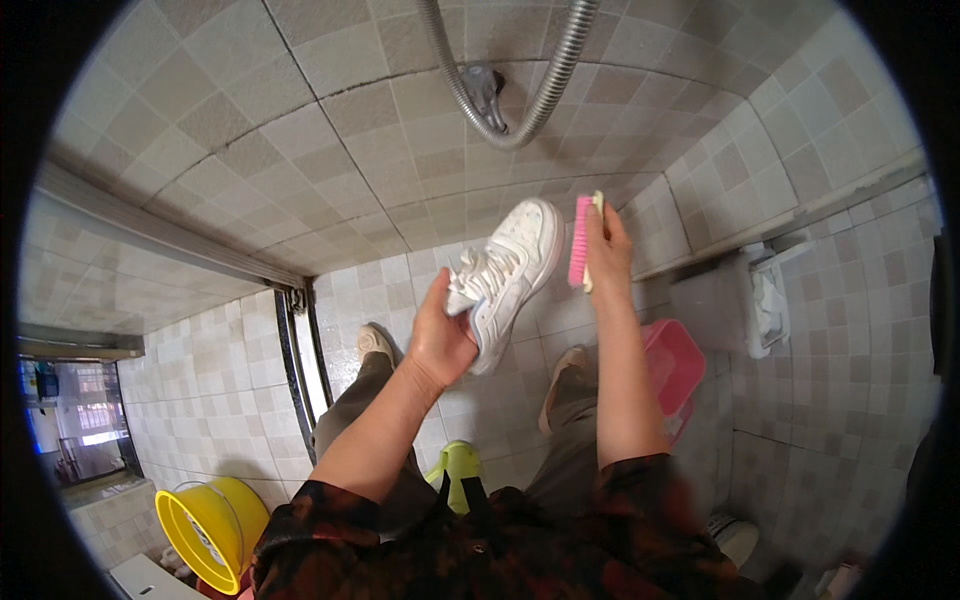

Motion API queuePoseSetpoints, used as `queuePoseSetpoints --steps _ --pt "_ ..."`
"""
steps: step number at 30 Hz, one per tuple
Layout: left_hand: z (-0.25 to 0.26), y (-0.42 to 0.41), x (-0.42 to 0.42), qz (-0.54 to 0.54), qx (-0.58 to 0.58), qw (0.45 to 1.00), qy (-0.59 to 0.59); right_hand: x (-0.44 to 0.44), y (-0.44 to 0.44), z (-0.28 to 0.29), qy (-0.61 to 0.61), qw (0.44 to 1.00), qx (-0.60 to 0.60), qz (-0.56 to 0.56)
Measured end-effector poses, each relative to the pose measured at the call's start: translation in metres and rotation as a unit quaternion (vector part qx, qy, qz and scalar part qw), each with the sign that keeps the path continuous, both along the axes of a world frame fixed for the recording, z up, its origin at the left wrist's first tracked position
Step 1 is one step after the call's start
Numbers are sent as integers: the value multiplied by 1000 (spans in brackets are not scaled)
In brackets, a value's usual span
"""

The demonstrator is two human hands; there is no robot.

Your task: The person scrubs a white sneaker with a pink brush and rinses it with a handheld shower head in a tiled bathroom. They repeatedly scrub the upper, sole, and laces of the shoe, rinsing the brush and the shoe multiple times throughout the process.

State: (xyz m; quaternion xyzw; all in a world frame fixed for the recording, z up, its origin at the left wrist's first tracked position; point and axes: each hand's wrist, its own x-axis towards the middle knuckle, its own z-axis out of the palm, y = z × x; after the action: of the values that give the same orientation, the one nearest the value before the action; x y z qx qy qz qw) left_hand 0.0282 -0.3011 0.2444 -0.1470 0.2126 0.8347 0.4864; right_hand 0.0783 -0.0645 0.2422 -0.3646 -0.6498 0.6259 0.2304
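Observation:
A white lace-up sneaker [510,266] is held up over the tiled floor by my left hand [442,334], which grips it at the ankle opening and tongue. Its toe points up and to the right, and the laces face left. My right hand [609,251] holds a scrub brush [581,241] with pink bristles and a pale yellow back. The bristles face the sneaker's toe, with a small gap between them.
A flexible metal shower hose [517,135] hangs ahead by the wall. The pink plastic basin [675,360] lies right of my right forearm, near a wall-side bin [769,300]. A yellow bucket [251,510] stands at lower left, beyond the door track [304,360]. Something light green [459,457] is between my legs.

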Motion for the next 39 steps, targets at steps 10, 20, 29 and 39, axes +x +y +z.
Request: queuePoseSetpoints --steps 10,20,29,39 --pt "11 -4 -14 -51 -31 998 36 32 -24 9 58 957 -179 220" --pt "30 -8 -16 -5 -148 985 92 40 -35 8 198 955 -166 143" --pt "60 -24 -63 31 -272 878 393 89 25 22 209 962 -173 38" --pt "183 38 -145 -21 -407 185 894 109 37 17 255 947 -195 -11"
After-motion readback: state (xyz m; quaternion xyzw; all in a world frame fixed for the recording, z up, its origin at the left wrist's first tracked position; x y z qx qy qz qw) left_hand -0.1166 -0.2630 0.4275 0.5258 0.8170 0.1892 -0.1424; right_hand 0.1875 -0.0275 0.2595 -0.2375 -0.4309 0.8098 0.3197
